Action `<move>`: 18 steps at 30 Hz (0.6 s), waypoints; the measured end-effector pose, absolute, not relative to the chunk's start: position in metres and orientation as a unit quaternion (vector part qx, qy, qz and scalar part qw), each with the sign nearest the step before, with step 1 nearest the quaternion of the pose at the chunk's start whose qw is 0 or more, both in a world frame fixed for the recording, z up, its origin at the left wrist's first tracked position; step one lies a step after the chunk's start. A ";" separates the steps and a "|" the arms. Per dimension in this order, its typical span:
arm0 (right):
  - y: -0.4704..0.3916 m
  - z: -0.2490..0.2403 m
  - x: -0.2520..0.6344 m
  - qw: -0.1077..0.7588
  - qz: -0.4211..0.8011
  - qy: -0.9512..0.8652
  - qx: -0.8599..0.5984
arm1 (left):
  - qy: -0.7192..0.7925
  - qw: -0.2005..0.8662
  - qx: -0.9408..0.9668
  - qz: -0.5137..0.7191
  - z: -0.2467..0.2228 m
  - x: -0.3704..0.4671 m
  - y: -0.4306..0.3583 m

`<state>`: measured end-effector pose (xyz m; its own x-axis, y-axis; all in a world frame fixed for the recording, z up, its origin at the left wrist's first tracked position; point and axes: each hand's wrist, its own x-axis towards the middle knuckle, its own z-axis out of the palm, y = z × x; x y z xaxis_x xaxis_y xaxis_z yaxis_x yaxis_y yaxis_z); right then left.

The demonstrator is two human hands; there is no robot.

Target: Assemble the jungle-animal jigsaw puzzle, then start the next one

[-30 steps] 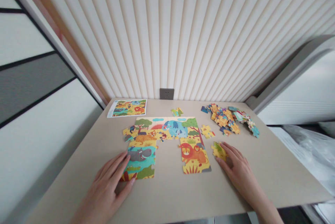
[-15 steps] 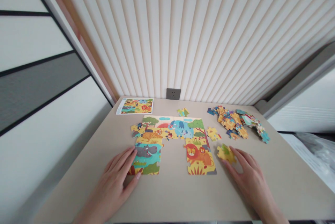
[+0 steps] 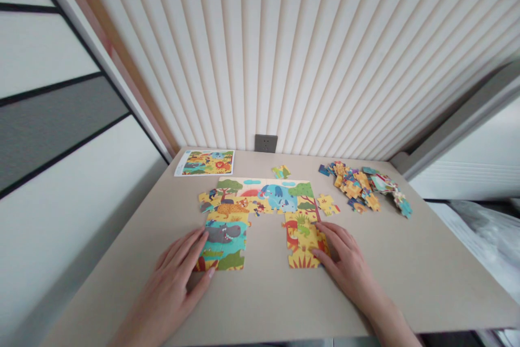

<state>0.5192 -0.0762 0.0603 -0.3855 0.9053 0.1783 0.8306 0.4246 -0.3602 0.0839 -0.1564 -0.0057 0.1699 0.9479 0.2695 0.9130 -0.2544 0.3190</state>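
Note:
A partly joined jigsaw puzzle (image 3: 276, 189) lies on the table, with elephants across its top, a hippo at the left and lions at the right. A gap opens between its two lower sides. My left hand (image 3: 179, 271) rests with fingers stretched over the left edge by the hippo, holding nothing. Between the thumb and fingers of my right hand (image 3: 345, 255) is a yellow puzzle piece (image 3: 306, 236) with a green figure, over the lion part and hiding much of it. Loose pieces lie close by: a yellow piece (image 3: 327, 205) at the right and a green-yellow piece (image 3: 281, 171) above.
Toward the back right lies a heap of loose puzzle pieces (image 3: 353, 184). A printed picture card (image 3: 205, 163) sits at the table's back left. The ribbed wall (image 3: 247, 65) with a dark socket (image 3: 266, 143) borders the table (image 3: 264, 303).
My right hand has moved left, carrying the yellow piece from the table beside the puzzle to over the lion part. My left hand has stayed at the puzzle's left edge. The view shifted slightly.

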 end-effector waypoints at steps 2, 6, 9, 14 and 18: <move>-0.081 0.060 0.523 0.182 0.116 -0.815 -0.537 | 0.607 0.039 0.765 0.212 -0.008 0.082 -0.156; -0.084 0.062 0.523 0.192 0.120 -0.807 -0.546 | 0.608 0.040 0.762 0.219 -0.008 0.082 -0.155; -0.083 0.061 0.519 0.182 0.110 -0.827 -0.520 | 0.612 0.044 0.759 0.218 -0.003 0.086 -0.156; -0.080 0.054 0.519 0.146 0.095 -0.859 -0.481 | 0.617 0.076 0.748 0.233 0.000 0.082 -0.160; -0.079 0.051 0.520 0.155 0.091 -0.859 -0.479 | 0.652 0.074 0.709 0.258 -0.001 0.054 -0.141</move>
<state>0.5204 -0.0790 0.0509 -0.4936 0.8509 0.1796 0.7943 0.5252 -0.3053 0.0541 -0.1413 -0.0006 0.0175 0.9627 0.2699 0.8865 -0.1398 0.4411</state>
